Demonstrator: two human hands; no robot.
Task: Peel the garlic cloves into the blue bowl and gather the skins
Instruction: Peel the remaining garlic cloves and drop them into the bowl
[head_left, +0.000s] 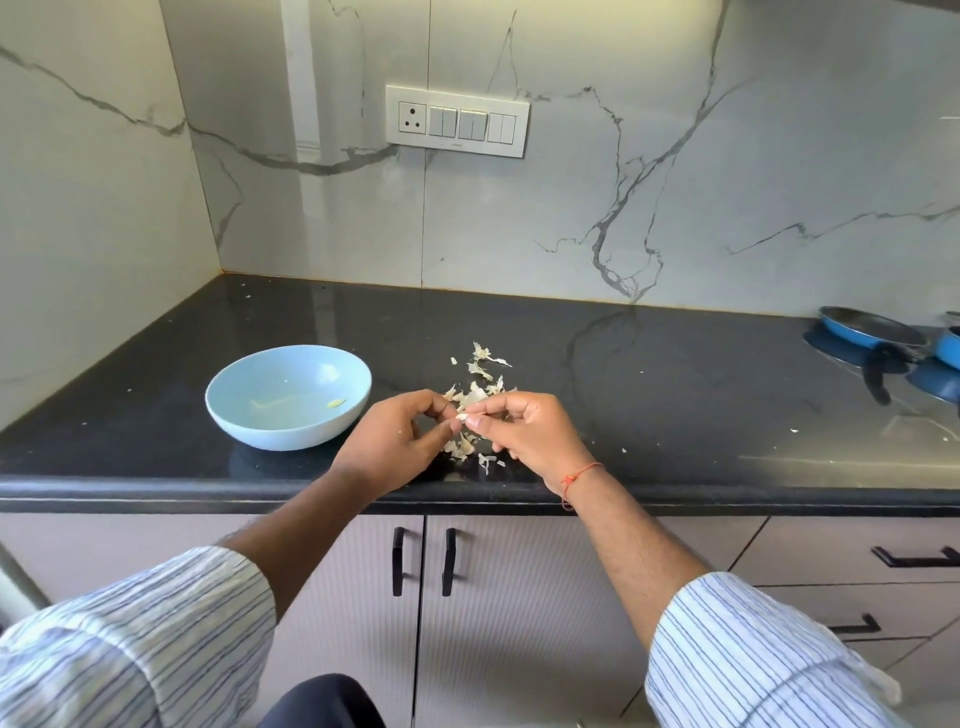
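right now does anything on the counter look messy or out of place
Mostly the garlic skins: they lie loose on the black counter behind and under the hands, not gathered. A few pale flecks sit further right. The blue bowl stands upright. Both hands, left hand and right hand, pinch a clove.

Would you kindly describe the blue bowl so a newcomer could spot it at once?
Start at the black countertop below the marble wall. The blue bowl sits toward its left, beside the left hand. It is pale blue and round, unlike the darker blue pans far right.
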